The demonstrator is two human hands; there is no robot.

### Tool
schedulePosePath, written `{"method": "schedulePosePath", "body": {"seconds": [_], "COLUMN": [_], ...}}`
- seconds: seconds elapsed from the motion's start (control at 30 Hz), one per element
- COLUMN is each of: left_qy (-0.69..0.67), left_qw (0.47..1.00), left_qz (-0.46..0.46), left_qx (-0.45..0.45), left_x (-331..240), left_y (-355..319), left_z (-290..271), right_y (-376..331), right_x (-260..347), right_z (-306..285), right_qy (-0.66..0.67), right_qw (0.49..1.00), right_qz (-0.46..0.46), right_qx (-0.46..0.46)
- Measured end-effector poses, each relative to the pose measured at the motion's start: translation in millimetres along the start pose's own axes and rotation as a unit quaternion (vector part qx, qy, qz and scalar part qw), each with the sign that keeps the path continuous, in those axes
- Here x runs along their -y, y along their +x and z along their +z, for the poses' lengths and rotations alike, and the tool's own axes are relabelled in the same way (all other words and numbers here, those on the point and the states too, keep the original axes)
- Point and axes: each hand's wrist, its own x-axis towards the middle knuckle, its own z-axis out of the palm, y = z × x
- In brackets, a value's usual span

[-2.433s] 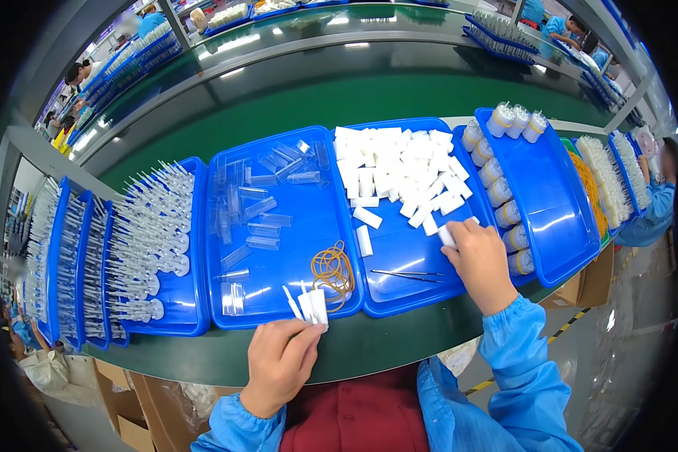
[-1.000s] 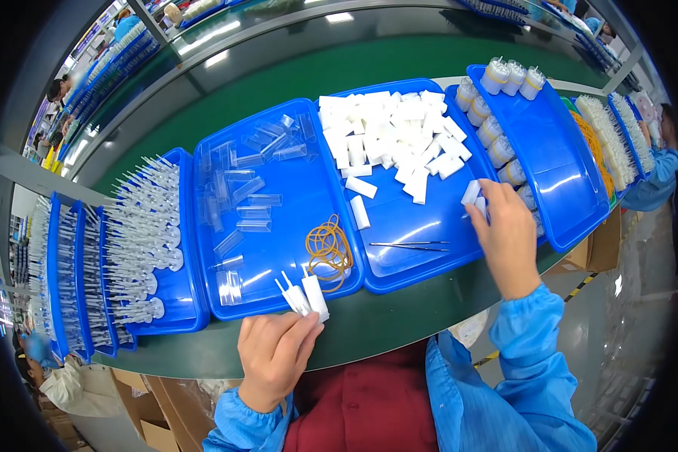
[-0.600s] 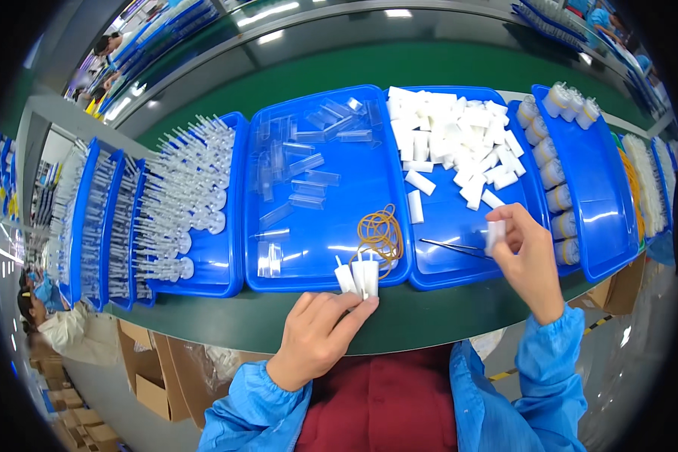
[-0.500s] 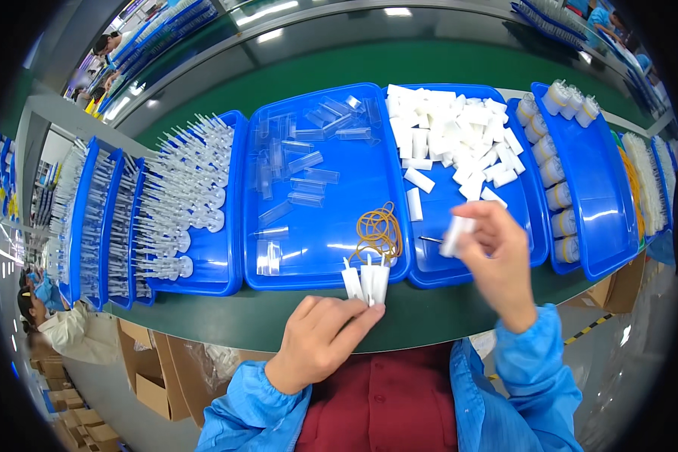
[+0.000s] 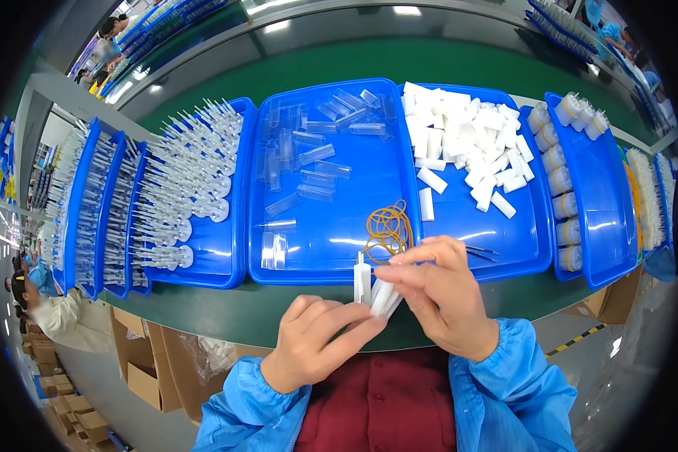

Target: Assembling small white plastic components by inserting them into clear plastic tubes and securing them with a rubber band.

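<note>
White pieces: a small bunch of white plastic sticks (image 5: pixel 374 290) is held upright over the near edge of the green tabletop (image 5: pixel 294 309), just in front of the blue trays.
Left hand: the left hand (image 5: pixel 316 343) grips the bunch from below, fingers wrapped around its lower end.
Right hand: the right hand (image 5: pixel 441 294) closes on the top of the same bunch from the right, thumb and fingertips pinching the sticks; whether it holds a separate stick of its own cannot be made out.
Rubber bands: a loose tangle of tan rubber bands (image 5: pixel 388 226) lies in the middle tray, just beyond the hands.
Middle tray: the blue middle tray (image 5: pixel 331 256) carries scattered clear plastic tubes (image 5: pixel 309 162) across its left and far parts.
White blocks: a heap of short white blocks (image 5: pixel 467 143) fills the far part of the tray to the right.
Right tray: a further blue tray (image 5: pixel 606 226) on the right holds a row of wrapped white bundles (image 5: pixel 561 181) along its left side.
Left trays: clear pipettes (image 5: pixel 184 188) lie in rows in the tray on the left, with more stacked trays beyond it.
Sleeves: blue sleeves (image 5: pixel 520 392) cover both forearms over a dark red garment.
Below the tabletop: cardboard boxes (image 5: pixel 139 369) stand on the floor at lower left.
</note>
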Motion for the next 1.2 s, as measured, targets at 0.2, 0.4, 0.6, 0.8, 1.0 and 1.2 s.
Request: {"method": "schedulePosePath", "body": {"seconds": [0.2, 0.4, 0.6, 0.8, 1.0, 1.2], "left_qy": [-0.078, 0.018, 0.029, 0.034, 0.049, 0.043], "left_qw": [0.995, 0.999, 0.998, 0.997, 0.996, 0.994], "left_qz": [-0.036, -0.010, -0.001, -0.022, -0.003, 0.055], "left_qx": [-0.057, -0.029, 0.061, 0.069, 0.070, 0.081], "left_x": [4, 7, 7, 6, 6, -11], "left_y": [-7, -3, 10, 12, 6, 17], "left_z": [13, 7, 6, 10, 10, 2], "right_y": [-9, -7, -17, -8, -5, 8], "right_x": [2, -35, -94, -86, -64, -23], "right_z": [10, -31, -98, -89, -77, -15], "right_qy": [0.094, -0.107, -0.451, -0.497, -0.096, 0.186], "right_qw": [0.995, 0.985, 0.884, 0.857, 0.949, 0.944], "right_qz": [0.024, 0.090, 0.120, 0.121, 0.294, 0.235], "right_qx": [-0.012, -0.103, 0.005, 0.058, -0.061, -0.136]}}
